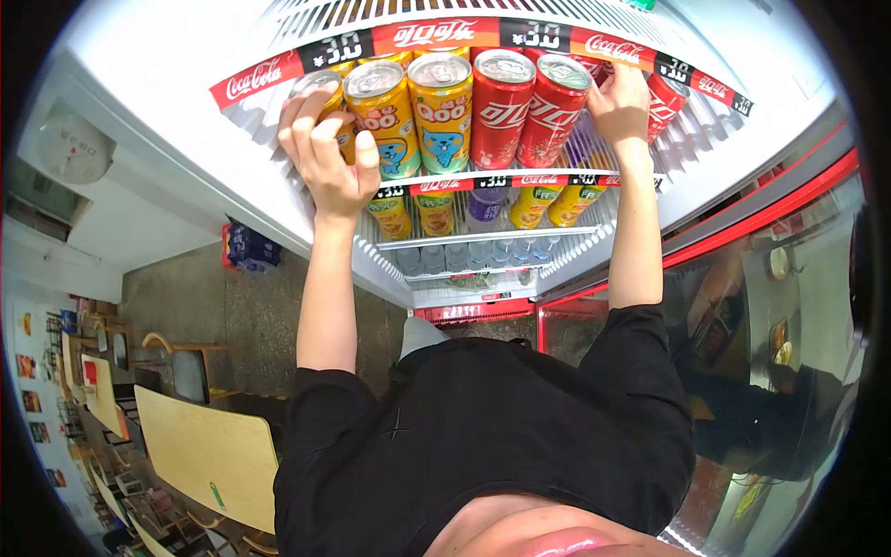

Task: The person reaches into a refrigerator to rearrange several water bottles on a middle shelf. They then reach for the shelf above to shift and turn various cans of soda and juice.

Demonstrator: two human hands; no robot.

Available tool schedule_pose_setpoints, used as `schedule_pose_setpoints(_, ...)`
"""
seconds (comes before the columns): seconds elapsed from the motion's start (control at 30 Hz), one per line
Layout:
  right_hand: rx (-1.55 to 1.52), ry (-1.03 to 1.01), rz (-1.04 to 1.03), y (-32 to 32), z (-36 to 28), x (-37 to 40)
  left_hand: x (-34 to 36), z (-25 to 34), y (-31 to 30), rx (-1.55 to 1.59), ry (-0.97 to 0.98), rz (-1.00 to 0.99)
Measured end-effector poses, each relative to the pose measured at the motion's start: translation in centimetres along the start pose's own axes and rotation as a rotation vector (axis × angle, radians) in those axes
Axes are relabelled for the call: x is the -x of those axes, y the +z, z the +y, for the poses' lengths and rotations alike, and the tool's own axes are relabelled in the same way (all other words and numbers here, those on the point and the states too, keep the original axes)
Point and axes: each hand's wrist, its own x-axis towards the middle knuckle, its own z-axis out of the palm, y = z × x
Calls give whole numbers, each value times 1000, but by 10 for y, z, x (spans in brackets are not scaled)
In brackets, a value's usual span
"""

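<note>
My left hand (pixel 327 153) is at the left end of the top visible shelf, its fingers apart and curved over the leftmost yellow can (pixel 336 110), which it partly hides. Beside that can stand two yellow Qoo cans (pixel 442 116) with a blue cartoon figure. To their right are two red cola cans (pixel 502 116), upright at the shelf front. My right hand (pixel 620 104) reaches in at the right of these, between them and another red can (pixel 665 104) farther right. Its fingertips are hidden among the cans, so its grip does not show.
Price strips (pixel 436 34) run along the shelf edges. Lower shelves hold yellow bottles (pixel 535 206), a purple-labelled bottle (pixel 485 206) and clear bottles (pixel 455 257). The red-framed fridge door (pixel 733 223) stands open at right. Tables (pixel 204 446) and chairs (pixel 190 373) are at left.
</note>
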Motion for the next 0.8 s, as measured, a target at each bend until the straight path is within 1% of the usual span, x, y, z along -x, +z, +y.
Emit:
schedule_pose_setpoints(0.1, -478, 271, 189, -12, -29, 4, 0, -2, -1, 9, 3, -10)
schedule_pose_setpoints(0.13, -635, 299, 294, -18, -39, 5, 1, -1, -2, 13, 1, -15)
schedule_pose_setpoints(0.17, -805, 373, 264, -26, -41, 11, 2, -1, -2, 8, -8, -19)
schedule_pose_setpoints(0.23, -805, 462, 211, -53, -68, 14, 1, 0, -2, 6, -11, -19)
schedule_pose_setpoints(0.33, -802, 273, 73, -68, -84, 20, 0, 1, -2, -5, -11, -20)
schedule_pose_setpoints(0.4, -595, 188, -13, -72, -93, 22, -1, 1, 0, 0, -14, -7)
schedule_pose_setpoints(0.47, -528, 52, 18, -65, -94, 20, 0, 2, -1, 3, -20, -5)
schedule_pose_setpoints(0.57, -517, 165, -81, -77, -97, 22, 0, 1, -1, 4, -11, -3)
schedule_pose_setpoints(0.6, -562, 219, -91, -78, -98, 23, 1, 1, -1, 1, -20, -1)
schedule_pose_setpoints(0.67, -518, 170, 0, -73, -90, 24, 2, 1, 0, 1, -23, -1)
schedule_pose_setpoints(0.8, -350, 208, 84, -72, -79, 22, 0, 2, -1, 2, -30, -9)
